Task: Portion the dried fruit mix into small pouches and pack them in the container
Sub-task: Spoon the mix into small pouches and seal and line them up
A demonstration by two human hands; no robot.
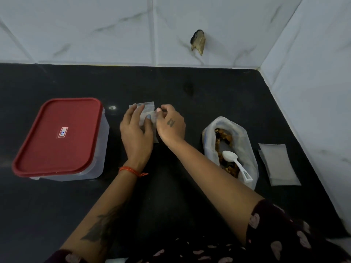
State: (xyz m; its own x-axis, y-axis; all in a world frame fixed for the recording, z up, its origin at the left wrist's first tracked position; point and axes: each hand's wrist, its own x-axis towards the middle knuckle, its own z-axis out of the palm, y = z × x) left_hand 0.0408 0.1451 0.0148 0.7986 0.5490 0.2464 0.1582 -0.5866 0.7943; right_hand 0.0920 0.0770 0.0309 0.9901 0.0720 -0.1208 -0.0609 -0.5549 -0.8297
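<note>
A small clear pouch (pixel 147 109) lies on the black counter at the centre. My left hand (pixel 135 132) rests flat on it, and my right hand (pixel 171 123) pinches its upper right edge with the fingertips. To the right stands an open plastic bag of dried fruit mix (pixel 226 141) with a white plastic spoon (pixel 236 163) lying in it. On the left is the clear container, closed by a red lid (pixel 58 135) with a small label. A stack of empty pouches (pixel 278 164) lies flat at the far right.
The black counter (pixel 190 103) ends at a white tiled wall behind and on the right. A chipped hole (pixel 198 41) shows in the back wall. A small bright glint (pixel 112 107) sits on the counter between the container and the pouch.
</note>
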